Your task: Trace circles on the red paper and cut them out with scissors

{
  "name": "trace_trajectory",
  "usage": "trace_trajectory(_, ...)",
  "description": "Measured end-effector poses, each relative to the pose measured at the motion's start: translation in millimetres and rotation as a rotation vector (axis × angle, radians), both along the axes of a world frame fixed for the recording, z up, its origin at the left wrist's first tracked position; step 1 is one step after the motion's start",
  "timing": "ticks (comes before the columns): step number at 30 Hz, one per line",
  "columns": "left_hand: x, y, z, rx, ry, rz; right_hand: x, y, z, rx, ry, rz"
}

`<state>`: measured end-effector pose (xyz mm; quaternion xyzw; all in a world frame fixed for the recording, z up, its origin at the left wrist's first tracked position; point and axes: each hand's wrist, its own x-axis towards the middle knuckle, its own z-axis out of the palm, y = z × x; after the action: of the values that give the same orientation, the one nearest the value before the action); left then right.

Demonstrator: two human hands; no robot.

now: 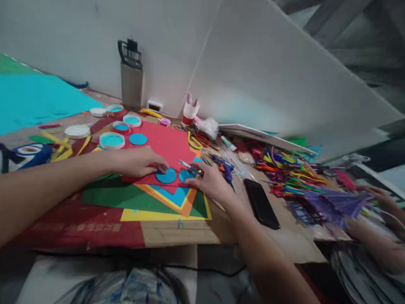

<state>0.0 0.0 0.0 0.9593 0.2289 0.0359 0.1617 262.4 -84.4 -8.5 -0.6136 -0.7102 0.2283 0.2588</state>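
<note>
My left hand rests on the red paper, fingers stretched out, their tips touching the edge of a blue paper circle. A slim pen with a light barrel is gripped in my right hand. Partly beneath that hand lies a second blue circle. Another blue circle sits farther back on the red sheet. Under the red sheet, blue, orange, yellow and green sheets are stacked askew.
Round lids and tubs stand behind my left arm, near a grey bottle. To the right are a glue gun, a black phone and colourful pipe cleaners. Another person's hands work at far right.
</note>
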Motion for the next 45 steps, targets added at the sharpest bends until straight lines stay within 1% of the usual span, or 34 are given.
trace_trajectory(4, -1, 1, 1.2, 0.033, -0.007, -0.037, 8, 7, 8.5, 0.041, 0.067, -0.055)
trace_trajectory(7, 0, 1, 5.1, 0.025, -0.004, -0.041, 12, 8, 9.2, 0.017, 0.082, -0.023)
trace_trajectory(9, 2, -1, 8.1, 0.016, 0.005, -0.030, 13, 6, 7.7, -0.017, 0.051, 0.002)
trace_trajectory(13, 3, -3, 11.7, 0.012, 0.011, -0.004, 9, 2, 4.0, -0.023, -0.020, 0.032)
trace_trajectory(17, 3, -3, 11.7, 0.016, 0.032, 0.001, 3, 0, 4.0, -0.020, -0.059, 0.016)
trace_trajectory(23, 3, -3, 11.8, 0.023, 0.034, -0.003, -1, -1, 6.2, -0.038, -0.059, 0.015)
trace_trajectory(26, 3, -3, 12.6, 0.019, 0.039, -0.002, 0, 1, 2.4, -0.034, -0.008, 0.015)
trace_trajectory(29, 4, -3, 13.0, 0.017, 0.042, -0.003, 4, 6, -3.0, -0.019, 0.075, -0.017)
trace_trajectory(35, 3, -1, 11.8, 0.001, 0.044, -0.019, 12, 17, -8.2, 0.111, 0.415, -0.166)
trace_trajectory(37, 2, -1, 11.2, -0.008, 0.038, -0.015, 14, 18, -8.8, 0.121, 0.469, -0.181)
trace_trajectory(40, 1, 0, 10.3, -0.040, 0.035, 0.000, 14, 17, -9.8, 0.113, 0.447, -0.150)
trace_trajectory(45, 0, 2, 7.6, -0.052, 0.015, 0.025, 10, 11, -7.6, 0.025, 0.285, -0.057)
